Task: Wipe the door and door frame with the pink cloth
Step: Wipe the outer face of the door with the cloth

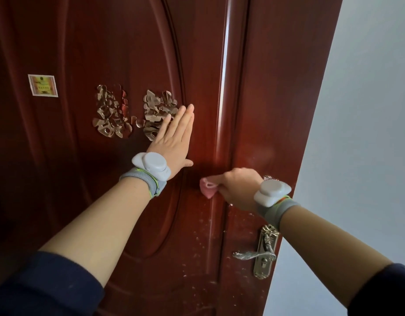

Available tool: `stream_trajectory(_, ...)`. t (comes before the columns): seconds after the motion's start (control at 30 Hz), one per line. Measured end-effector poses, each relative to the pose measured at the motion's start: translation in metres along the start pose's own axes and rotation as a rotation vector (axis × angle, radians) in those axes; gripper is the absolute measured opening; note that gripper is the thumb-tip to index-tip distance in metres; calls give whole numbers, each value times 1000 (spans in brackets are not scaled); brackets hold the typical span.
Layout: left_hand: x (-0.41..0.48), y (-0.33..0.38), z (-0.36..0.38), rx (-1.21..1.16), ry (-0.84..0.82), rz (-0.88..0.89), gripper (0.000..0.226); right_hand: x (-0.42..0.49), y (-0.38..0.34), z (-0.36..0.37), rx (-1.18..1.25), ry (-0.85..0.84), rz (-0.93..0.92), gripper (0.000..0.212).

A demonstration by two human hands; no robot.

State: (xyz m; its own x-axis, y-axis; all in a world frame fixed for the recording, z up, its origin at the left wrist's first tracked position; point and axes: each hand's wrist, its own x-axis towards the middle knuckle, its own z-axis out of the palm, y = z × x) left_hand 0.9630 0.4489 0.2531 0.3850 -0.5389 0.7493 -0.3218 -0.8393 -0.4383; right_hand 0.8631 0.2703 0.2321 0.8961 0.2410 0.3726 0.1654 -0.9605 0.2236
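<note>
The left hand (174, 137) lies flat on the door (105, 201); the right hand (239, 188) grips the cloth (207, 188) against it

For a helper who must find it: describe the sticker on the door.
Start at the red-brown door. Left of its shiny gold decoration, apart from it, sits the sticker. It alone is a flat, white-edged paper square; the decoration is glossy and jagged.
</note>
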Motion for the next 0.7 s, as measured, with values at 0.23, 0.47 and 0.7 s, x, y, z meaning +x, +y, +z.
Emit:
stream_trajectory(0.23, -13, 5, 17, -78, 49, 102, 96, 3, 16, -11, 175, 377, 175, 49)
stream_trajectory(0.47, -16, 4, 23, -169, 26, 113, 89, -7, -1, 22, -53, 26, -10, 51)
stream_trajectory(0.7, -13, 6, 24, -188, 30, 112, 91, -4, -7, 37, 55, 166, 77, 49)
